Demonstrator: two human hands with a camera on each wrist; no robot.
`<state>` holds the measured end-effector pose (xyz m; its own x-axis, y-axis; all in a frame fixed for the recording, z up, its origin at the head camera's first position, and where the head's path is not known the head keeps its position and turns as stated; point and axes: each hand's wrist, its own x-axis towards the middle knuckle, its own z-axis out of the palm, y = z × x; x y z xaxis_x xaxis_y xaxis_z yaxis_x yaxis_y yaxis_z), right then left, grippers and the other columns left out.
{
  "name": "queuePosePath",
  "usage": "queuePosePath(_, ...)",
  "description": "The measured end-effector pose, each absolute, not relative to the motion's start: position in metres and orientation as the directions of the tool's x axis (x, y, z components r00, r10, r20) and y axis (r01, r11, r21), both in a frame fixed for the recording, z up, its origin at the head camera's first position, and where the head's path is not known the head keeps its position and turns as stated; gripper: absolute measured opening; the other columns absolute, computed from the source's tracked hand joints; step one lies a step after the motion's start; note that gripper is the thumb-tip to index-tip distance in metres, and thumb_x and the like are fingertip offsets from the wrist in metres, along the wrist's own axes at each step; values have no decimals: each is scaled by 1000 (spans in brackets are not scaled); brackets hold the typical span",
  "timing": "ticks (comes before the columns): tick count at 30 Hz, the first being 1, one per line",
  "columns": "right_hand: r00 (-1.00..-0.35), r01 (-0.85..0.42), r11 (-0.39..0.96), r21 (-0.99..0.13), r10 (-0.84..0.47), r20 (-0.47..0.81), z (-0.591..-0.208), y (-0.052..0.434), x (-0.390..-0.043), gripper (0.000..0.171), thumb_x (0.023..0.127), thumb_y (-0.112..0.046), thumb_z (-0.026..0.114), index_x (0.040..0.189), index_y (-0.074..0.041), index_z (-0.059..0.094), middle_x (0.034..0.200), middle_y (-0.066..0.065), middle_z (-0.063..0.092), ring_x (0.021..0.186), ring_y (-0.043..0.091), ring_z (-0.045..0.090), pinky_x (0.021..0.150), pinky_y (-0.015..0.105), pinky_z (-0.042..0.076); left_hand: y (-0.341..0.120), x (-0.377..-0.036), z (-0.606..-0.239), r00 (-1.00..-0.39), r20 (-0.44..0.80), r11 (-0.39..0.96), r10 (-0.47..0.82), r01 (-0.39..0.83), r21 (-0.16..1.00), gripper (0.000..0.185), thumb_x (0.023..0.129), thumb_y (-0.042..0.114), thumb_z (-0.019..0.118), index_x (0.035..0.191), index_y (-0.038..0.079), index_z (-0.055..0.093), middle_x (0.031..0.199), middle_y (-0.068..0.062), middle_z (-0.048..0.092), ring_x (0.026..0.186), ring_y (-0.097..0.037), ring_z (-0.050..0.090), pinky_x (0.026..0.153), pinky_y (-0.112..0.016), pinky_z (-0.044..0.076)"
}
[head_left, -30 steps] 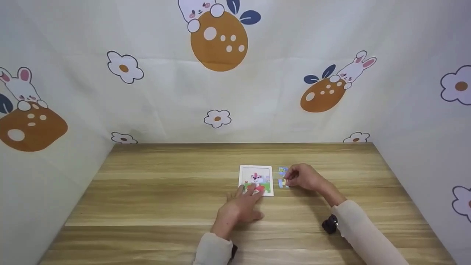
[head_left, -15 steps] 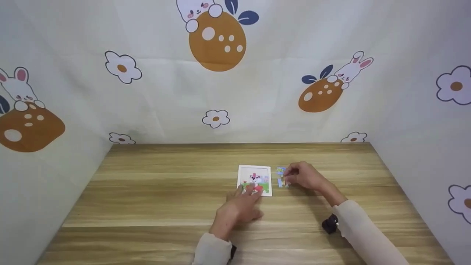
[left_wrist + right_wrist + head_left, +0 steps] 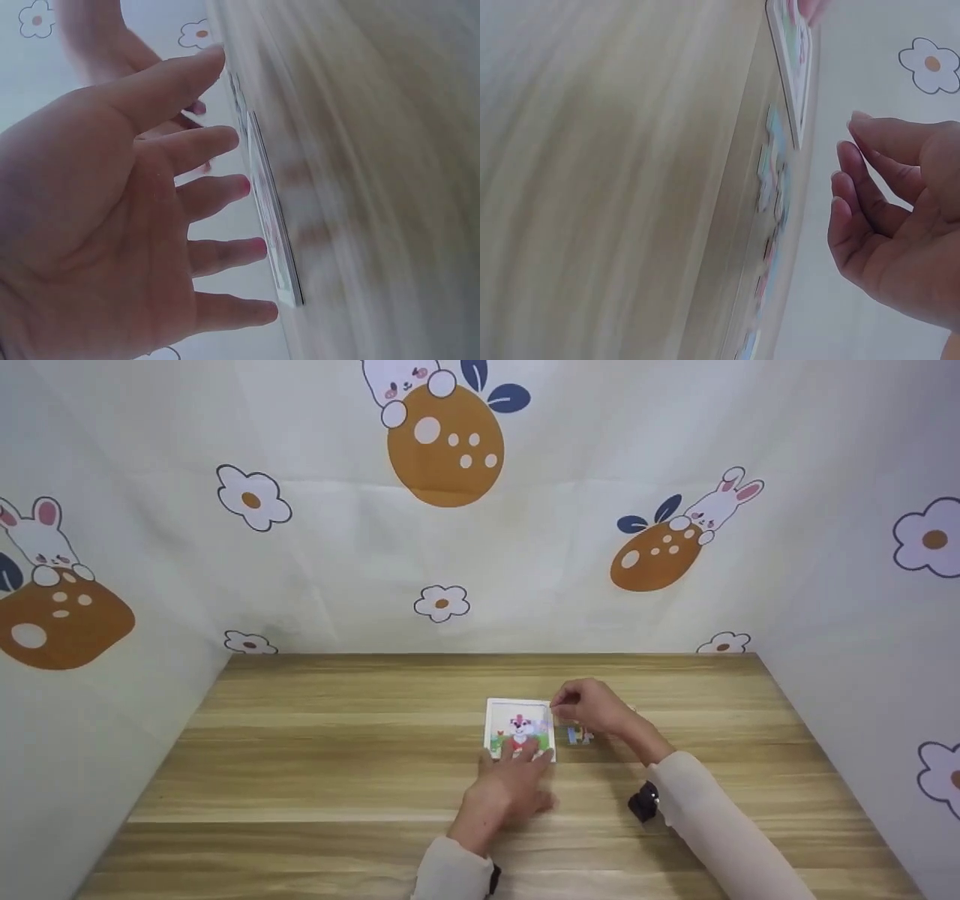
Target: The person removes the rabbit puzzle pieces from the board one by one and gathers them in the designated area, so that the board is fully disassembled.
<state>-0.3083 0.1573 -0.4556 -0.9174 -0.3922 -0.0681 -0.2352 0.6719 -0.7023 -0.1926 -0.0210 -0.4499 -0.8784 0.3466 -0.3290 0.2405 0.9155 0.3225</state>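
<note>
A white-framed jigsaw puzzle board (image 3: pixel 551 742) shows a cartoon animal with pink on its head, over green and red parts. My left hand (image 3: pixel 510 787) lies at its near edge, fingers spread and fairly straight, tips over the lower picture. In the left wrist view those fingers (image 3: pixel 217 253) reach to the board (image 3: pixel 271 217). Beside the board's upper right corner is my right hand (image 3: pixel 596 706), thumb and forefinger brought close together; I cannot tell whether a thin piece is between them. Loose puzzle pieces (image 3: pixel 577 734) lie just below this hand, right of the board.
Several loose pieces (image 3: pixel 769 259) lie in a row on the wooden table (image 3: pixel 322 780) in the right wrist view. A cloth (image 3: pixel 337 547) printed with rabbits, orange fruit and flowers hangs behind and at both sides. A dark wrist camera (image 3: pixel 643 802) sits under the right sleeve.
My right hand has moved left and slightly away from me, from the loose pieces to the board's upper right corner. My left hand has shifted a little to the right along the board.
</note>
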Motion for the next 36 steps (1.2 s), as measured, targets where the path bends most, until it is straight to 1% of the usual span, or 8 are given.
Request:
queuePosePath(4, -902, -250, 639, -728, -427, -66, -459, 143, -312, 8, 95, -11, 68, 97, -6, 74, 95, 8, 73, 84, 13, 63, 78, 28, 54, -17, -193, -450, -885, -308, 922, 349, 265, 283, 68, 96, 47, 61, 156, 26, 37, 166, -3, 29, 154, -39, 22, 120, -67, 22)
queuePosePath(7, -892, -262, 606, -751, -449, -52, -464, 135, -314, 10, 95, -10, 68, 98, -4, 74, 96, 9, 74, 86, 12, 64, 78, 27, 54, -16, -194, -452, -890, -306, 926, 339, 259, 274, 70, 95, 46, 62, 156, 24, 36, 165, -4, 31, 153, -39, 24, 118, -68, 25)
queuePosePath(11, -894, -252, 580, -775, -445, -43, -471, 127, -317, 10, 95, -8, 67, 99, -3, 75, 99, 11, 74, 90, 15, 65, 82, 28, 54, -16, -194, -454, -892, -315, 928, 325, 237, 287, 72, 94, 44, 64, 157, 23, 35, 165, -4, 31, 154, -39, 23, 116, -70, 26)
queuePosePath(15, -885, -239, 574, -783, -460, -67, -476, 121, -317, 12, 95, -5, 65, 101, -3, 75, 102, 12, 74, 92, 16, 65, 85, 30, 55, -15, -195, -453, -893, -318, 930, 317, 227, 289, 73, 95, 43, 64, 157, 23, 34, 166, -3, 30, 154, -38, 23, 116, -70, 27)
queuePosePath(22, -855, -245, 591, -769, -505, -116, -475, 119, -317, 16, 95, -2, 63, 104, -3, 76, 104, 13, 74, 93, 17, 64, 81, 27, 52, -13, -195, -453, -900, -313, 941, 302, 229, 249, 70, 95, 44, 64, 156, 24, 37, 166, -2, 29, 154, -35, 24, 114, -68, 31)
queuePosePath(26, -840, -256, 589, -766, -528, -125, -474, 120, -319, 18, 95, -1, 62, 107, -3, 75, 106, 14, 74, 93, 18, 64, 81, 27, 52, -13, -195, -452, -898, -319, 940, 304, 227, 255, 69, 95, 45, 64, 155, 25, 38, 167, -3, 27, 154, -35, 22, 115, -69, 29)
queuePosePath(31, -835, -247, 581, -776, -533, -134, -475, 120, -320, 19, 95, 0, 60, 106, -3, 75, 104, 13, 73, 88, 15, 61, 77, 24, 49, -14, -196, -453, -893, -327, 936, 308, 224, 270, 69, 95, 45, 63, 156, 26, 37, 167, -2, 26, 155, -35, 21, 116, -69, 26)
queuePosePath(36, -829, -242, 557, -794, -544, -129, -477, 121, -321, 20, 96, 2, 56, 106, 0, 73, 97, 15, 71, 74, 11, 54, 66, 21, 45, -15, -201, -454, -884, -353, 931, 308, 202, 305, 67, 95, 44, 63, 155, 26, 39, 167, -1, 26, 156, -34, 19, 117, -69, 24)
